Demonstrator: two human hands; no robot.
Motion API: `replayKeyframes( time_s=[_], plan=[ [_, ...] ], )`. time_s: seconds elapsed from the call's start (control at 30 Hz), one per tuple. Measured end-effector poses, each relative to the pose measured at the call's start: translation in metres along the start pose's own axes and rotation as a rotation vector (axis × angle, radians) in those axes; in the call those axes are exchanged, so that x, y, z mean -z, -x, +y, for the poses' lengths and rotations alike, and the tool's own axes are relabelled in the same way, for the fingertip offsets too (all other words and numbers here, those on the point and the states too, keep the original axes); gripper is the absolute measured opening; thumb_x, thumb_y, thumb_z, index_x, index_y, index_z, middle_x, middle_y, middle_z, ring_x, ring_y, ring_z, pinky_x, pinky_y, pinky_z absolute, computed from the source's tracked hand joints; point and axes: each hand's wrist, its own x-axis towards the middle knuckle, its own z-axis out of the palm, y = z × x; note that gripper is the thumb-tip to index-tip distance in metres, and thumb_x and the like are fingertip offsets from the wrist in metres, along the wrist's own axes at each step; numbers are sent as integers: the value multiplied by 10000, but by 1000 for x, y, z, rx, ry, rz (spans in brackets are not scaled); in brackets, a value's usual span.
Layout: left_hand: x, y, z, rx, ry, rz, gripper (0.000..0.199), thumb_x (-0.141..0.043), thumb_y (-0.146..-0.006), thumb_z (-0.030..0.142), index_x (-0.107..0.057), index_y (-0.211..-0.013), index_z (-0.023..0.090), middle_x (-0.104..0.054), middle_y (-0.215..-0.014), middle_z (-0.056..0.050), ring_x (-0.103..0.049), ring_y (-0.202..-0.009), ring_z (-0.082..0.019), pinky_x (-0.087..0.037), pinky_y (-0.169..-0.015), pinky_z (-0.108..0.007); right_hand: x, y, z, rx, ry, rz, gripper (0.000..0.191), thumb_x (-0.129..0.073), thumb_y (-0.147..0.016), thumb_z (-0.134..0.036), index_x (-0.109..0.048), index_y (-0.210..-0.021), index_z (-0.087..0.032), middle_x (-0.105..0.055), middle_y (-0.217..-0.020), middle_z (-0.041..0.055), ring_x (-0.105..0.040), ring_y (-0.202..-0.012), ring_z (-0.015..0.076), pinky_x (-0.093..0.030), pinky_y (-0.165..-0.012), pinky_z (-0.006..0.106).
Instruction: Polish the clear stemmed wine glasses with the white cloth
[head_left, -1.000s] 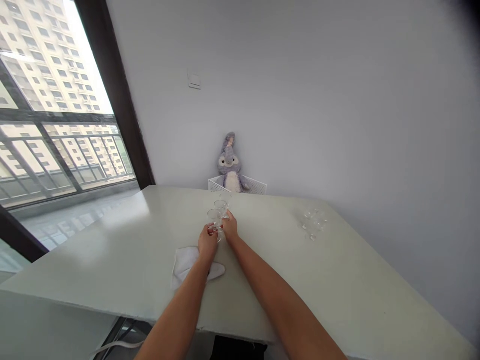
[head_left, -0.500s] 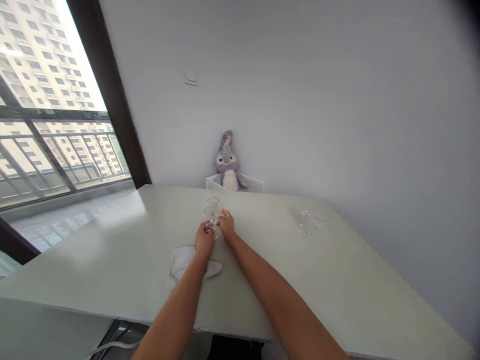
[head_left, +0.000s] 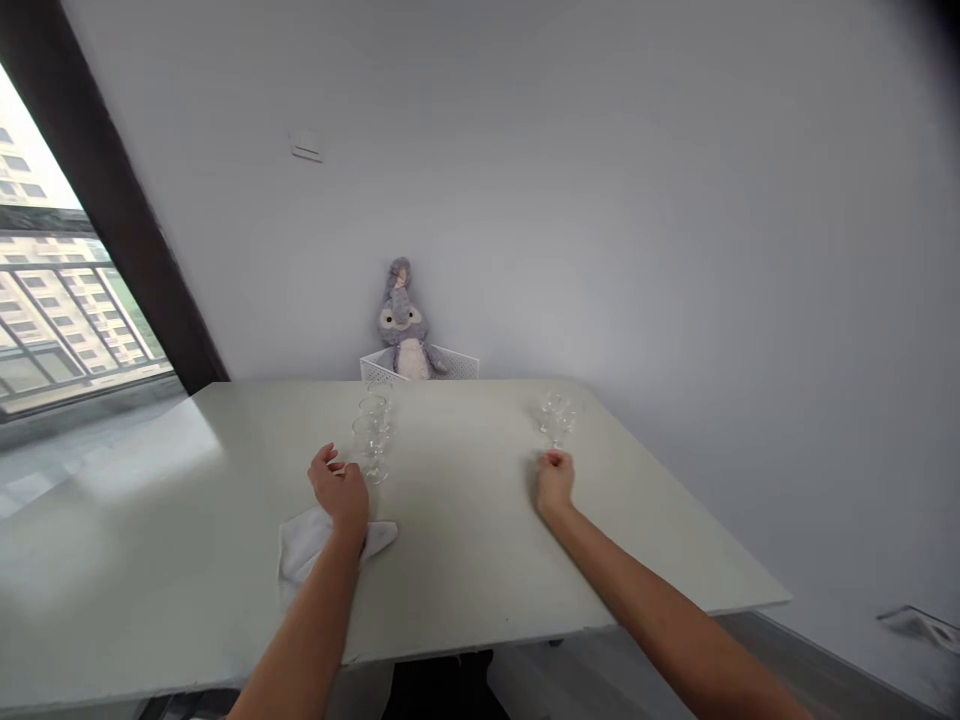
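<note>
Glasses (head_left: 373, 432), thin and clear, are set out in two places on the table (head_left: 457, 530): a row at the left, running from near to far, and a tight cluster (head_left: 556, 415) at the far right. The scene is backed by a smooth, pale grey wall (head_left: 600, 200). In front of it the broad, flat tabletop is spread, its faintly glossy surface brightened by light at the left. At the far left, a window (head_left: 67, 320) is bordered by a wide, dark frame (head_left: 112, 180). By the table's far edge a white basket (head_left: 459, 366) is seen, its thin walls pierced with small holes; in it a fluffy grey plush toy (head_left: 405, 325) with a pale belly is propped. At the near left, a soft white cloth (head_left: 302, 540) is partly covered by the left forearm (head_left: 315, 620). The left hand (head_left: 341, 490) is held just beside the row's nearest glass, its fingers loosely bent, with nothing seen in their grasp. The right hand (head_left: 555, 482) is placed at the near side of the cluster, fingers drawn together; whether any glass is gripped cannot be told. In the row, rounded bowls are carried upright on slim stems. A flat, squarish switch (head_left: 306, 147) is fixed to the wall at the left.
</note>
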Motion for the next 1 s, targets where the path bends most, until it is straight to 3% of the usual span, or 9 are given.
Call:
replayKeyframes(
  time_s=[0.1, 0.2, 0.3, 0.5, 0.73, 1.0],
  plan=[
    [-1, 0, -2, 80, 75, 7, 418, -469, -647, 100, -486, -1053, 200, -500, -933, -7, -452, -682, -85, -387, -696, -254, 46, -34, 2, 7, 46, 192, 516, -504, -666, -307, -360, -1153, -218, -483, -1139, 98, -501, -1020, 188, -443, -795, 296],
    [-2, 0, -4, 152, 126, 25, 384, -461, -653, 116, -493, -1026, 200, -517, -900, -4, -451, -680, -89, -389, -681, -251, 67, -66, 3, 87, 115, -17, 784, -649, -579, -330, -285, -1270, -254, -418, -1286, 104, -413, -1170, 214, -373, -918, 352],
    [-2, -1, -5, 187, 132, 38, 371, -465, -640, 118, -498, -1002, 197, -522, -875, 0, -446, -675, -90, -391, -682, -255, 64, -91, 1, 119, 120, -211, 917, -707, -534, -307, -229, -1318, -289, -351, -1360, 104, -352, -1230, 220, -332, -954, 381],
    [-3, -3, -10, 246, 118, 25, 382, -467, -629, 124, -493, -1001, 207, -527, -866, 7, -455, -660, -86, -390, -659, -248, 33, -110, -4, 68, 13, -314, 915, -717, -529, -313, -269, -1323, -228, -397, -1323, 140, -456, -1134, 254, -435, -820, 371],
    [-5, -2, -15, 252, 130, 16, 373, -467, -638, 127, -484, -999, 216, -526, -874, 7, -455, -655, -84, -387, -642, -240, -15, -89, -9, 60, -75, -380, 865, -698, -527, -325, -322, -1295, -198, -480, -1238, 139, -544, -974, 243, -470, -655, 305],
    [-5, -1, -10, 274, 115, 30, 365, -471, -636, 121, -484, -989, 212, -527, -857, 10, -464, -674, -89, -378, -645, -244, -89, -46, -9, 72, -200, -527, 829, -713, -499, -310, -382, -1251, -193, -525, -1173, 107, -528, -994, 216, -431, -809, 331]
  ],
)
